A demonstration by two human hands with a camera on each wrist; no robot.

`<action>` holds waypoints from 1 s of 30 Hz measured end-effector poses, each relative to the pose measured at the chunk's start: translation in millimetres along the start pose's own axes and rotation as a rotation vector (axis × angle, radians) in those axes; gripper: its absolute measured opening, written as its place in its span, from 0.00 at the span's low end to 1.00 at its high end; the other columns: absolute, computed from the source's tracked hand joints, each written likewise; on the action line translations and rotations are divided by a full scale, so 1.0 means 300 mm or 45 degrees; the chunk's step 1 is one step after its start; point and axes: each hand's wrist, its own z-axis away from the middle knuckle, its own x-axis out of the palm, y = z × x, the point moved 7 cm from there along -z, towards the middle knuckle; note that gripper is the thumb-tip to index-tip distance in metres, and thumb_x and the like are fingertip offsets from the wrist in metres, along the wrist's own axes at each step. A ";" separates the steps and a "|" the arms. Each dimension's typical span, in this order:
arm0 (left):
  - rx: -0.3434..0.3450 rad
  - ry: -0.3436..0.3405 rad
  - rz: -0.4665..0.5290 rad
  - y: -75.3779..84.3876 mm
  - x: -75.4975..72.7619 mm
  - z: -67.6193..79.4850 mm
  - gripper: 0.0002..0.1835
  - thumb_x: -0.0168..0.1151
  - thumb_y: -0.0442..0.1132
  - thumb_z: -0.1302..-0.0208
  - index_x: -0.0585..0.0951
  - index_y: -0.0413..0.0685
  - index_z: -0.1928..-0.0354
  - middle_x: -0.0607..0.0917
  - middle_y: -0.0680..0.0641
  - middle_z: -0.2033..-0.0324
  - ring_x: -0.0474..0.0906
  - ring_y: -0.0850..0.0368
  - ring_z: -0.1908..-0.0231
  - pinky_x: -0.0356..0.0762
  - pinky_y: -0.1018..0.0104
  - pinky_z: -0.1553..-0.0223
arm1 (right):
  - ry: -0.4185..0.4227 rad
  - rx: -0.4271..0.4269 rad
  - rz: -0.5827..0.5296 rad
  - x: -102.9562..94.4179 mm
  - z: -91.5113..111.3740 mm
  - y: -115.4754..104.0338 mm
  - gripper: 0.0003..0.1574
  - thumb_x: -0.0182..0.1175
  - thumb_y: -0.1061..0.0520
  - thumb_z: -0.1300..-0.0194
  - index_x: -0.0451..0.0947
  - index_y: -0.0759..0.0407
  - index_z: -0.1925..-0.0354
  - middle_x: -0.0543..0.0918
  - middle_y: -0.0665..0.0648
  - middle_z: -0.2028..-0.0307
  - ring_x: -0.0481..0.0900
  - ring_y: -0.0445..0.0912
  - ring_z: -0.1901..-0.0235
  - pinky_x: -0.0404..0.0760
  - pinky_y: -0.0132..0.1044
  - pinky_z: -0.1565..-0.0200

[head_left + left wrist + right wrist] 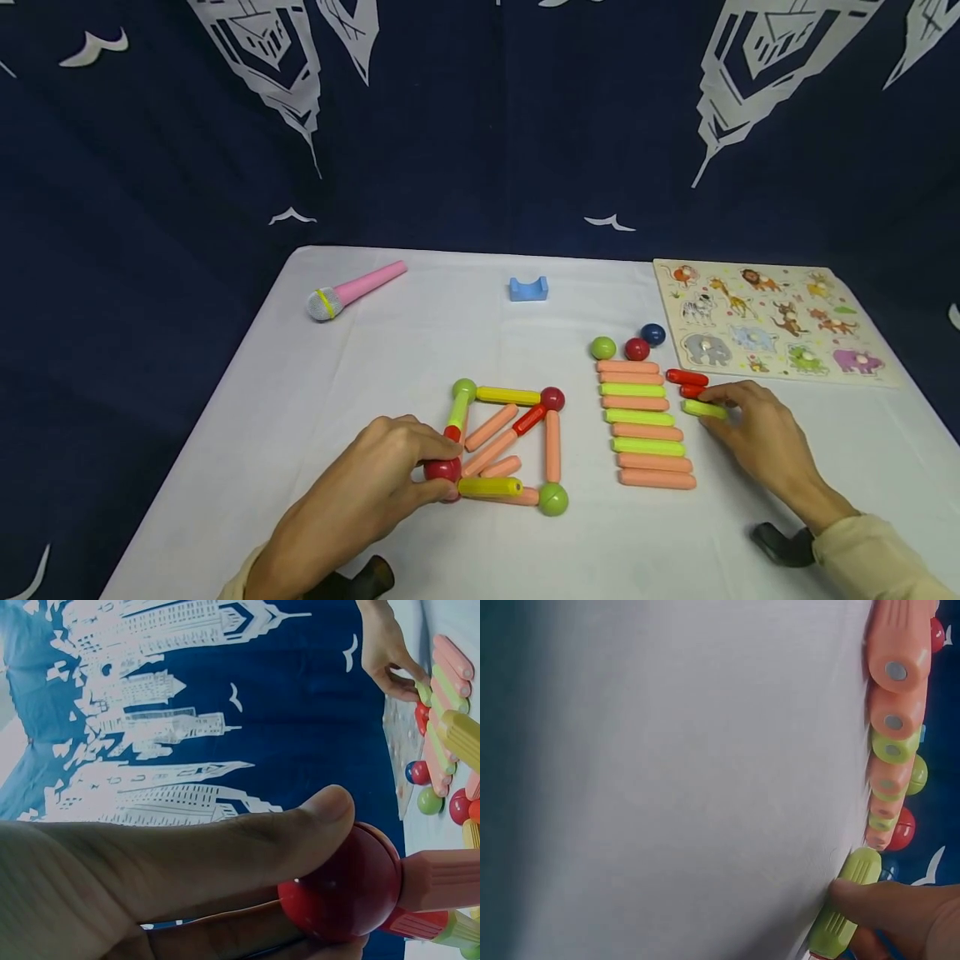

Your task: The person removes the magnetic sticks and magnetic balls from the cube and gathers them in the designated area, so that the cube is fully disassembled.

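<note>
My left hand (367,471) pinches a red ball (349,881) between thumb and fingers. That ball is the near left corner of a frame of magnetic sticks and balls, with a yellow stick (490,487) reaching right from it. A green ball (553,499) forms the near right corner, and a red ball (552,399) the far right one. Several peach sticks (491,427) lie within the frame. Over on the right, my right hand (765,433) grips a short yellow-green stick (862,864) by thumb and fingers, beside two red sticks (687,377).
Between the hands lies a row of peach and green sticks (647,431), with green, red and blue balls (653,335) behind it. An animal puzzle board (772,321) occupies the back right. Further back are a pink toy microphone (367,285) and a blue block (528,289).
</note>
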 end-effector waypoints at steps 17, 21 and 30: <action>-0.006 0.013 0.010 -0.002 0.000 -0.002 0.15 0.79 0.34 0.53 0.89 0.46 0.60 0.88 0.57 0.69 0.79 0.63 0.64 0.78 0.74 0.67 | -0.075 -0.271 -0.245 -0.009 0.057 -0.320 0.21 0.67 0.66 0.42 0.81 0.58 0.50 0.83 0.56 0.53 0.81 0.51 0.56 0.81 0.55 0.56; -0.023 0.019 0.014 -0.005 0.002 -0.001 0.16 0.79 0.34 0.53 0.89 0.46 0.59 0.88 0.56 0.68 0.79 0.63 0.64 0.79 0.74 0.67 | -0.270 -0.352 -0.366 0.034 0.090 -0.491 0.20 0.68 0.61 0.39 0.82 0.53 0.48 0.83 0.48 0.51 0.82 0.45 0.55 0.84 0.47 0.56; 0.002 0.017 0.042 -0.005 0.009 0.000 0.15 0.78 0.34 0.52 0.89 0.46 0.59 0.89 0.56 0.65 0.81 0.63 0.62 0.80 0.74 0.64 | -0.592 -0.635 -0.524 0.142 0.143 -0.807 0.22 0.68 0.50 0.37 0.80 0.50 0.44 0.82 0.41 0.54 0.77 0.37 0.58 0.81 0.33 0.58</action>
